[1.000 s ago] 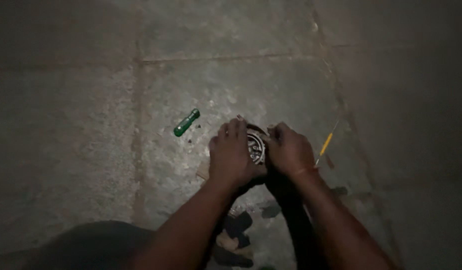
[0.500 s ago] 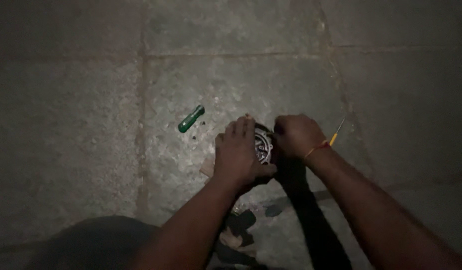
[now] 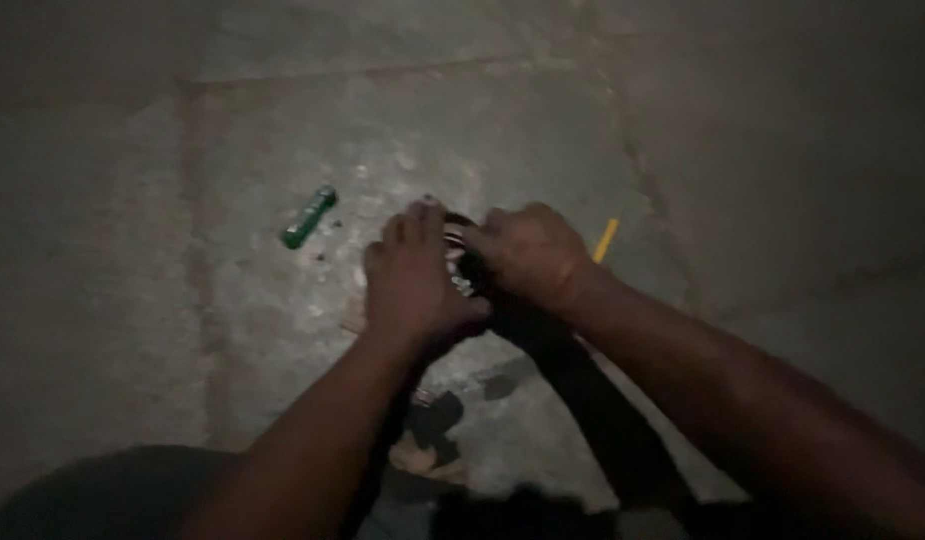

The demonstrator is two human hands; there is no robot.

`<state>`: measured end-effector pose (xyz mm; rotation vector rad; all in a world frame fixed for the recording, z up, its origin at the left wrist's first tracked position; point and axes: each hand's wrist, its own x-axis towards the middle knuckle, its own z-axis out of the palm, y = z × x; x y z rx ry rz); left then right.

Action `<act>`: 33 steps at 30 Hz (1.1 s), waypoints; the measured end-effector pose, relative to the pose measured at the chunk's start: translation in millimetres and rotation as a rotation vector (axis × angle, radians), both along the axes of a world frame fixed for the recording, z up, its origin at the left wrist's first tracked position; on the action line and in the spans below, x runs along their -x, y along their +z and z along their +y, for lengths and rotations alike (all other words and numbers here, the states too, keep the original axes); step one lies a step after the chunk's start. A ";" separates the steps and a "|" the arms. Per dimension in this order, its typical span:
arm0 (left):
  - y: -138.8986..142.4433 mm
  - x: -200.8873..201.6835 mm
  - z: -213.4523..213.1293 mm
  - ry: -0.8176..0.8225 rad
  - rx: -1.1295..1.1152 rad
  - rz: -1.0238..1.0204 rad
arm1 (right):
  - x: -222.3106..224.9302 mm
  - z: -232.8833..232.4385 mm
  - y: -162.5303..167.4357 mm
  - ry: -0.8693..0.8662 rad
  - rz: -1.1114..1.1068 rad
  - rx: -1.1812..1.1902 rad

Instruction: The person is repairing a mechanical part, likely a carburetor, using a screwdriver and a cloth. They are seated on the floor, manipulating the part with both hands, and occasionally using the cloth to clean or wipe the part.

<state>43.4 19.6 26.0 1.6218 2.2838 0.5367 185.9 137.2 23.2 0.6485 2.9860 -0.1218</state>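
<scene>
While arms reach down, both hands, left (image 3: 414, 280), right (image 3: 527, 255), clenched around dark round part (image 3: 459, 262).

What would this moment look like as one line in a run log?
left hand: gripping round dark part | right hand: gripping same part | floor: stone slabs | green tube: lying left | yellow stick: lying right

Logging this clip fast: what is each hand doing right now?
Left hand: fingers curled over the dark round object on the stone floor, gripping it.
Right hand: closed on the same object's other side.
</scene>
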 end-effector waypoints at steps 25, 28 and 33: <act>-2.8 1.2 5.1 -0.010 0.073 -0.055 | 22.3 28.2 -18.6 -0.528 0.071 0.242; -2.5 0.4 3.2 -0.019 0.028 -0.056 | 6.8 18.5 -13.2 -0.131 -0.030 0.035; 0.3 -0.6 0.7 -0.019 0.017 -0.085 | 13.2 13.5 -4.7 -0.031 -0.060 -0.015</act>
